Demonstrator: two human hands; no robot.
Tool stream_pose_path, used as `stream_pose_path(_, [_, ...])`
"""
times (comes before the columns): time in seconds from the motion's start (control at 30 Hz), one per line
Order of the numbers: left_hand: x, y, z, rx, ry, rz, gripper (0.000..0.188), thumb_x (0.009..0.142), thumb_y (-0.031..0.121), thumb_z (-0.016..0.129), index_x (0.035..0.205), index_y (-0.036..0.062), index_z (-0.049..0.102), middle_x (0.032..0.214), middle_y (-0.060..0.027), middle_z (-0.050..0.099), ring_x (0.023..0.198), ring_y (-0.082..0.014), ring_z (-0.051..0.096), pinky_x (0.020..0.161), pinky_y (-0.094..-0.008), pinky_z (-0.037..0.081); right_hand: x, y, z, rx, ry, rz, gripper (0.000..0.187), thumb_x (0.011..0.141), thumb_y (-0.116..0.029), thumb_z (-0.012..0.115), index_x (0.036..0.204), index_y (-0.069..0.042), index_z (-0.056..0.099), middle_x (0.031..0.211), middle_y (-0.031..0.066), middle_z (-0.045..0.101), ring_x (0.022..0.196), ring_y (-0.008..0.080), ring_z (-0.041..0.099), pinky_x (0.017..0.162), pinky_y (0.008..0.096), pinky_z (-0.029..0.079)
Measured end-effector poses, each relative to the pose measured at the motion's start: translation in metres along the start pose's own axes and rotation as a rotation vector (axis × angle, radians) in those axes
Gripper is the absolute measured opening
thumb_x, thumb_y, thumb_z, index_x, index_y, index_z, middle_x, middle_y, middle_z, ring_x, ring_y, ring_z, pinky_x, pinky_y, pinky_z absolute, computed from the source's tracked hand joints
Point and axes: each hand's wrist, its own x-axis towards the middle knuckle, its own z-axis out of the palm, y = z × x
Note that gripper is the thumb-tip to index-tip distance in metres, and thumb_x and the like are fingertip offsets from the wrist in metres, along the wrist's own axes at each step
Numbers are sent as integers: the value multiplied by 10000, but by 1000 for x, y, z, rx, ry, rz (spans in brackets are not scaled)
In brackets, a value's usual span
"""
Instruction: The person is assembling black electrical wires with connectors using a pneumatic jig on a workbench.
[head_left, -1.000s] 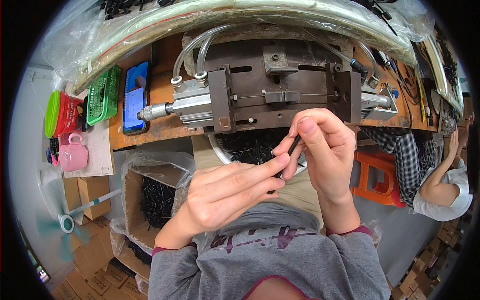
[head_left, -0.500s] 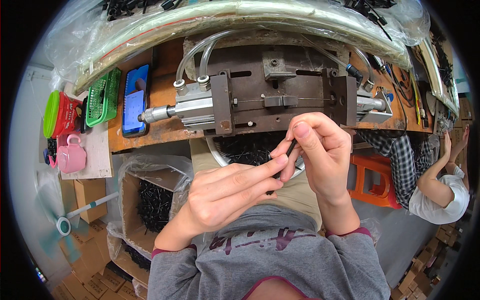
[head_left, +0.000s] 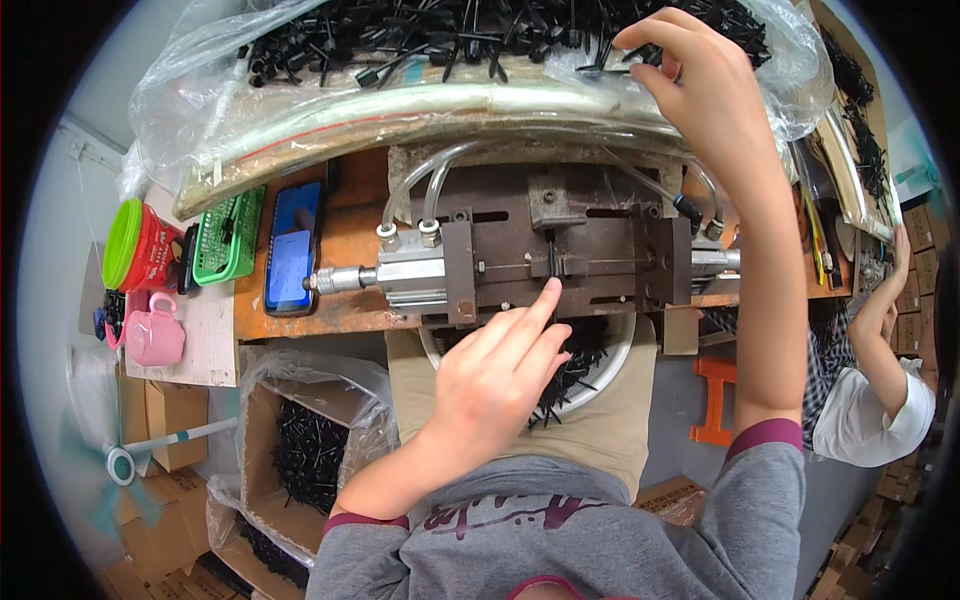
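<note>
A small black rod-like plastic part (head_left: pixel 552 258) stands lengthwise in the central slot of the brown metal clamping fixture (head_left: pixel 500 215). My left hand (head_left: pixel 500 375) is stretched toward it, its index fingertip touching the part's near end while the other fingers lie apart below. Up at the far side, my right hand (head_left: pixel 695 75) reaches over a heap of black plastic parts (head_left: pixel 450 40) on clear plastic film. Its thumb and index finger are apart, beside a few loose parts, and I see nothing gripped between them.
Air cylinders (head_left: pixel 415 270) with clear hoses flank the fixture. On the bench's left lie a phone (head_left: pixel 291 250), a green basket (head_left: pixel 228 235) and a pink cup (head_left: pixel 155 332). A basin (head_left: pixel 610 375) of black parts rests at my lap. Another person (head_left: pixel 875 400) sits at right.
The black part has gone from between my two hands into the fixture's slot. My right hand has let go and moved up to the heap; my left has moved forward to the fixture.
</note>
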Motion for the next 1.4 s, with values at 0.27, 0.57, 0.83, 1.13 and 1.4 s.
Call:
stream_pose_path(0.27, [13, -4, 15, 154, -82, 1, 266, 702, 127, 807, 918, 42, 677, 1297, -160, 645, 636, -190, 655, 607, -277, 512, 35, 33, 15, -61, -403, -122, 182, 761, 8, 653, 942, 5, 672, 808, 106, 671, 722, 211, 635, 711, 304, 523])
stream_pose_path(0.57, [15, -1, 3, -57, -109, -99, 401, 756, 104, 820, 1121, 11, 680, 1306, -165, 639, 755, -209, 722, 656, -281, 579, -35, -16, -1, 303, 172, -385, 151, 759, 20, 708, 905, 0, 675, 845, 109, 692, 715, 250, 679, 633, 328, 546])
stream_pose_path(0.83, [35, 6, -37, -504, 255, -216, 399, 745, -97, 786, 1129, -17, 711, 1074, -138, 691, 938, -194, 706, 733, -278, 614, -42, -44, 4, 346, 159, -533, 270, 670, -57, 709, 926, 24, 682, 959, 153, 705, 746, 280, 692, 642, 339, 570])
stream_pose_path(1.13, [11, 10, 3, -49, 68, -64, 322, 670, 63, 823, 970, 16, 716, 1275, -182, 636, 953, -283, 665, 765, -333, 572, 69, -36, 59, -84, -253, -199, 316, 785, -36, 668, 1100, -67, 681, 1072, 129, 705, 993, 315, 684, 837, 416, 566])
stream_pose_path(1.4, [10, 2, 24, 199, -47, 0, 272, 686, 121, 808, 915, 29, 694, 1286, -194, 644, 641, -182, 655, 625, -274, 515, 57, -22, 53, -32, -329, -248, 280, 802, -40, 626, 1072, -53, 699, 1035, 165, 702, 992, 348, 680, 857, 460, 563])
